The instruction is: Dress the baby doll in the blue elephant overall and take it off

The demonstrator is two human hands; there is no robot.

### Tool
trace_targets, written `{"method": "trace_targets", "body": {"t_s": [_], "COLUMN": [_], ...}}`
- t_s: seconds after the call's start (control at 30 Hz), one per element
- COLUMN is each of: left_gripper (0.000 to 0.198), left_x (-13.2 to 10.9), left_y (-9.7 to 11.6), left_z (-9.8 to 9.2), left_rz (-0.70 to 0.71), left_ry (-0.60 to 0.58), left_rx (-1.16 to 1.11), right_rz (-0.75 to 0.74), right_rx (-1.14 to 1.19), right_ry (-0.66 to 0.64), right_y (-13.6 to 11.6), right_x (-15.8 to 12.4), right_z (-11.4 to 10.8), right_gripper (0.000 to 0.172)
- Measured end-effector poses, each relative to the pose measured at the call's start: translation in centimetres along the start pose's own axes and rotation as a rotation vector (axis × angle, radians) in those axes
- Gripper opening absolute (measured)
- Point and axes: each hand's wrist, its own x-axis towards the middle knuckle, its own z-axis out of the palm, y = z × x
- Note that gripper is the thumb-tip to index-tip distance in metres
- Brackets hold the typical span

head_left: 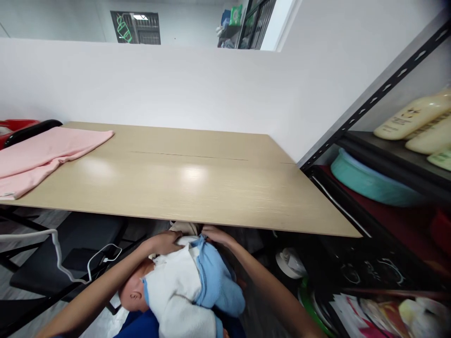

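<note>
A baby doll [136, 292] lies across my lap below the table's front edge, its head to the left. It wears a white shirt [176, 279] with blue trim and light blue pants [214, 277]. My left hand [164, 242] is closed on the far side of the white shirt, its fingertips partly hidden by the cloth. At the waist of the pants, my right hand [216, 235] pinches the blue fabric with curled fingers. A beige cloth [186, 227] shows just behind the hands, partly under the table.
A wooden table [211, 183] spans the front, with a pink cloth [45, 155] at its left. A black chair [73, 249] with a white cable stands lower left. The right-hand shelf holds bottles [412, 117] and a teal basin [373, 180].
</note>
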Motion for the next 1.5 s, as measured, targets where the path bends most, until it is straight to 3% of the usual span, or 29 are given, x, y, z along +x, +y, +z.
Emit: {"method": "trace_targets", "body": {"t_s": [0.1, 0.27, 0.43, 0.5, 0.6, 0.67, 0.8, 0.93, 1.03, 1.17, 1.4, 1.5], "left_gripper": [0.068, 0.062, 0.080, 0.085, 0.085, 0.086, 0.086, 0.087, 0.089, 0.086, 0.078, 0.075], "left_x": [-1.3, -3.3, -3.5, -3.4, -3.1, -2.9, -2.6, -2.5, -2.7, -3.1, -3.5, -3.4], "left_y": [-0.3, -0.8, -0.6, -0.5, -0.5, -0.6, -0.7, -0.7, -0.7, -0.9, -1.3, -1.4], "left_z": [0.5, 0.7, 0.7, 0.8, 0.8, 0.8, 0.7, 0.7, 0.7, 0.7, 1.1, 1.2], "left_rz": [-0.041, -0.119, -0.149, -0.163, -0.160, -0.161, -0.173, -0.166, -0.164, -0.197, -0.204, -0.195], "left_ry": [0.013, 0.135, 0.093, 0.076, 0.066, 0.059, 0.040, 0.037, 0.027, 0.027, 0.034, 0.045], "left_rx": [0.018, -0.075, -0.094, -0.087, -0.097, -0.094, -0.082, -0.063, -0.066, -0.089, -0.102, -0.118], "right_rz": [0.014, -0.016, -0.072, -0.038, 0.119, 0.190, 0.130, 0.050, 0.010, 0.087, 0.326, 0.424], "right_rx": [0.033, 0.095, 0.136, 0.046, -0.172, -0.214, -0.167, -0.189, -0.180, -0.197, -0.195, -0.178], "right_ry": [0.047, 0.129, 0.148, 0.254, 0.399, 0.396, 0.453, 0.552, 0.595, 0.761, 1.071, 1.219], "right_y": [2.5, 5.2, 6.7, 7.9, 10.1, 11.3, 11.9, 11.3, 11.0, 11.8, 15.1, 16.5], "right_x": [-2.9, -8.1, -12.8, -14.6, -16.7, -17.4, -17.2, -15.9, -15.6, -17.2, -25.1, -29.0], "right_z": [-0.8, 0.0, 0.6, 0.9, 2.2, 3.8, 6.7, 7.2, 6.5, 3.9, -4.1, -6.6], "right_gripper": [0.042, 0.029, 0.050, 0.054, 0.046, 0.041, 0.037, 0.033, 0.033, 0.030, 0.023, 0.024]}}
